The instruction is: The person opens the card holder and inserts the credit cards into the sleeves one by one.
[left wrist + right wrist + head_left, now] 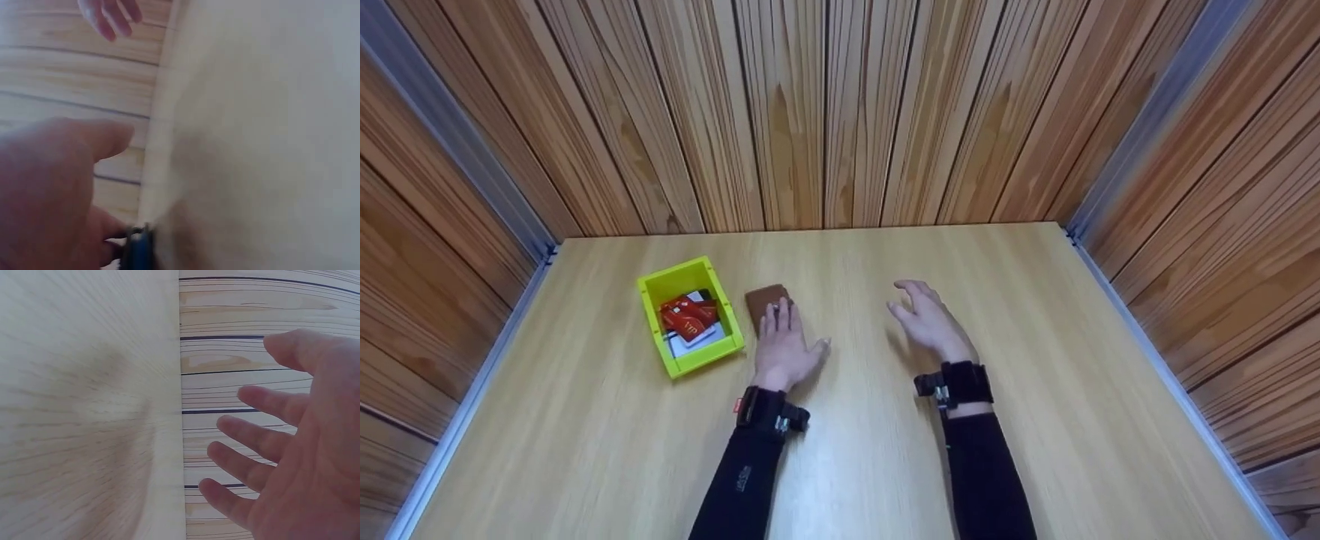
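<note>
A brown wallet (762, 298) lies on the table to the right of a yellow-green bin. My left hand (786, 352) reaches over its near right part, fingers straight and thumb spread to the side; the fingertips overlap the wallet in the head view. In the left wrist view, a dark narrow edge (139, 253) shows right at the fingers of that hand. Off to the right, my right hand (931, 324) hovers over the table with nothing in it. Its fingers (256, 433) are spread and slightly bent in the right wrist view.
The yellow-green bin (729, 346) stands left of the wallet. Inside it lie red packets or cards (688, 318) on top of white cards (697, 346). Wood-plank walls (825, 112) close off the back and both sides of the table (855, 450).
</note>
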Demonstrator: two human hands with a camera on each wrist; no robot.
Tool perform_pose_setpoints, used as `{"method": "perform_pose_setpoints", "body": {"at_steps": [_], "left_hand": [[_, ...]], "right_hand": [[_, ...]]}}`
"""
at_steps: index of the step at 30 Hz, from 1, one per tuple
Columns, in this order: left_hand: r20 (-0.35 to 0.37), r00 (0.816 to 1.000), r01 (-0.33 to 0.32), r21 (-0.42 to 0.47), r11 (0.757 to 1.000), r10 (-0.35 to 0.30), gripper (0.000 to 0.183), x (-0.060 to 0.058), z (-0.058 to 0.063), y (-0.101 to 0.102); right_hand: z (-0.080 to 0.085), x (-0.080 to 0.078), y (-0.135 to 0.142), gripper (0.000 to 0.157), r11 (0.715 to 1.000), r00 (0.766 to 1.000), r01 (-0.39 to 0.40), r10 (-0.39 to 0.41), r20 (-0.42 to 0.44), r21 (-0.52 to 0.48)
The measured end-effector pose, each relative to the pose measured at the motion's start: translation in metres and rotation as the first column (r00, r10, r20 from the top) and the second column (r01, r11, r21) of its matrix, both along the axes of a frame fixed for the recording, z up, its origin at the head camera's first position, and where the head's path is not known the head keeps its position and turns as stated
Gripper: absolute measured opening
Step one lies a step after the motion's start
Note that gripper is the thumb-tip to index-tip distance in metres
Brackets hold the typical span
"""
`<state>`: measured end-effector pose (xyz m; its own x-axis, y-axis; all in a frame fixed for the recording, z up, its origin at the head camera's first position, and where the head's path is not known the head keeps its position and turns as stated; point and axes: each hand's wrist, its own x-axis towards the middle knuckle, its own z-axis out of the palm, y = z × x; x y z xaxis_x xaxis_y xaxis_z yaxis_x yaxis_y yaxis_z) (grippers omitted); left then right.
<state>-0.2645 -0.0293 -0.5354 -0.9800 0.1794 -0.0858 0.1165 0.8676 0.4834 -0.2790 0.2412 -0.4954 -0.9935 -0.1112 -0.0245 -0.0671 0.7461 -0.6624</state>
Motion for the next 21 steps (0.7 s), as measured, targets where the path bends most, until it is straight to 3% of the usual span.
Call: {"method": "perform_pose_setpoints", "body": {"at_steps": [4,8,12,14,16,21], "left_hand": [[0.051,0.993,0.107,-0.005,0.994,-0.107,0.09,0.015,0.011,0.025],[0.083,0.973,0.219,-0.039,0.975,-0.215,0.089,0.034,0.022,0.05],[0.137,0.957,0.261,-0.023,0.965,-0.255,0.085,0.046,0.034,0.061],[0.142,0.959,0.244,0.024,0.969,-0.245,0.08,0.045,0.038,0.056],[0.106,0.973,0.196,0.085,0.977,-0.204,0.075,0.039,0.039,0.047],[-0.02,0.995,0.104,0.192,0.976,-0.102,0.077,0.014,0.026,0.019]], "right_hand": [[0.0,0.002,0.005,0.058,1.0,1.0,-0.008,0.008,-0.005,0.022],[0.0,0.003,0.006,0.054,0.999,0.999,-0.026,0.027,-0.02,0.028],[0.0,0.004,0.004,0.051,0.999,0.999,-0.045,0.045,-0.029,0.009],[0.001,0.005,0.002,0.049,0.999,0.998,-0.051,0.051,-0.029,-0.004],[0.002,0.004,0.0,0.048,0.999,0.998,-0.054,0.053,-0.035,-0.004],[0.007,0.002,-0.001,0.046,0.997,0.996,-0.076,0.077,-0.041,0.008]]}}
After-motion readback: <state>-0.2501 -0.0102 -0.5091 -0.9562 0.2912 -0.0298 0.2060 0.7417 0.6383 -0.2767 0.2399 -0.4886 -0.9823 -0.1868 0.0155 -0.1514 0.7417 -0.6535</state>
